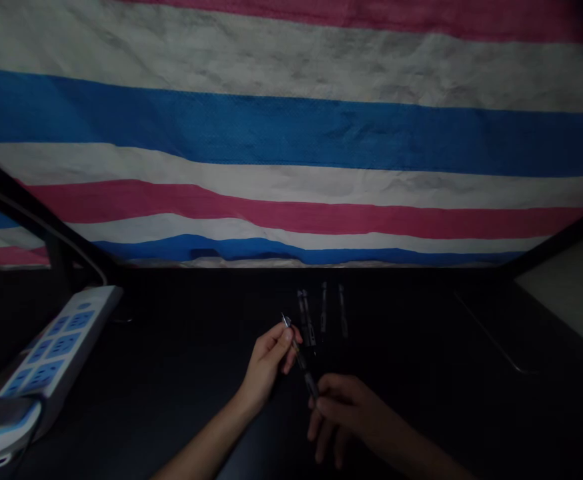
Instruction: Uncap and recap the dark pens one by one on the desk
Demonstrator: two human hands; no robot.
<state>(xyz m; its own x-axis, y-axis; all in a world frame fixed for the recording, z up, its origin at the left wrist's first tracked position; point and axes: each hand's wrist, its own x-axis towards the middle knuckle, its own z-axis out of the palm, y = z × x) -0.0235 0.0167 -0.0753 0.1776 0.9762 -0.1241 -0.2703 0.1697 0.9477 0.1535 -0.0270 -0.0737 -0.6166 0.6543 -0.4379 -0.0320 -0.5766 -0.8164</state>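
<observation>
A slim dark pen (304, 370) is held at a slant between both hands above the black table. My left hand (270, 357) pinches its upper end, where a thin tip and a pale collar stick out past the fingers. The lower end sits between the thumb and forefinger of my right hand (339, 410), whose other fingers hang loosely. Beyond the hands several similar pens lie on the table: a close pair (306, 319), one beside it (324, 310) and another farther right (342, 310).
A white power strip (66, 343) with blue socket faces lies at the left, with a dark plug or adapter (1, 412) at its near end. A striped sheet (291, 133) hangs behind the black table (181, 373). The scene is dim.
</observation>
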